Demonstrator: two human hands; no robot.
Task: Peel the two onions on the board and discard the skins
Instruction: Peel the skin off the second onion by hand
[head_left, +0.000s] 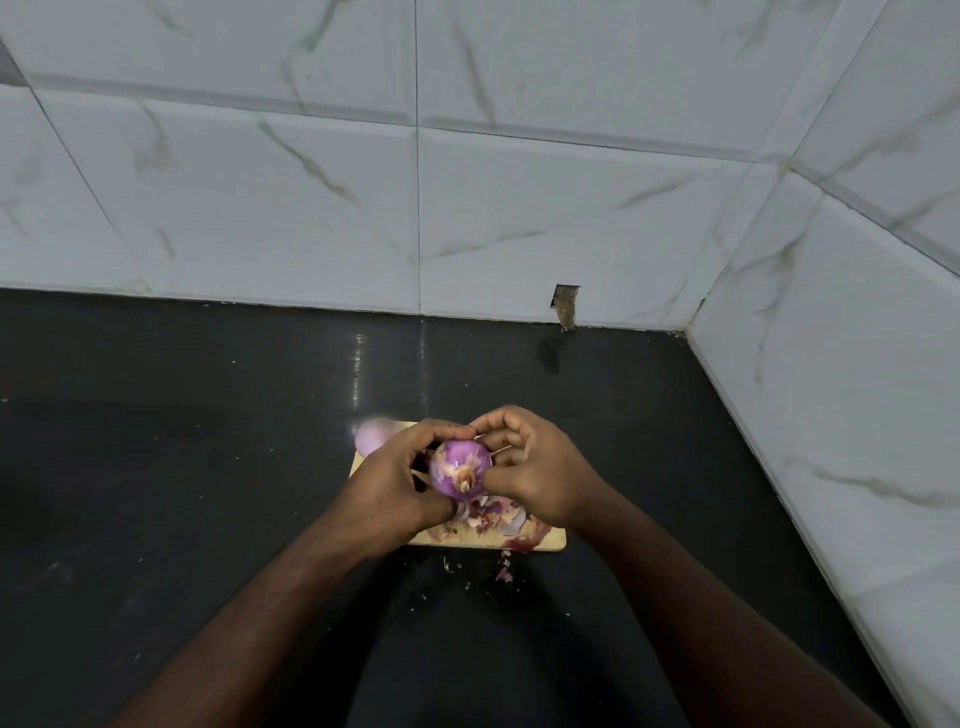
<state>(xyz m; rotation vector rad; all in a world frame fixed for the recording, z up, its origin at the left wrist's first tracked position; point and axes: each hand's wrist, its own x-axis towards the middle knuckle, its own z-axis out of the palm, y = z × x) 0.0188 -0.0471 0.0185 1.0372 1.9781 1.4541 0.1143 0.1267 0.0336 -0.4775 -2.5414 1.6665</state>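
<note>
Now onion (460, 470) between both hands — left hand (395, 483), right hand (535, 467) — fingers curled round it.

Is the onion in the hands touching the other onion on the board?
Apart. The head view shows the held onion gripped between the left hand and right hand, while the other onion lies at the board's far left corner, the left hand between them.

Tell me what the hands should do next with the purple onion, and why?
Probably pull off the last papery bits near the root. The onion held by the left hand and right hand above the board still shows tan flakes around its root end. The other onion looks smooth already, and the skins await discarding.
</note>
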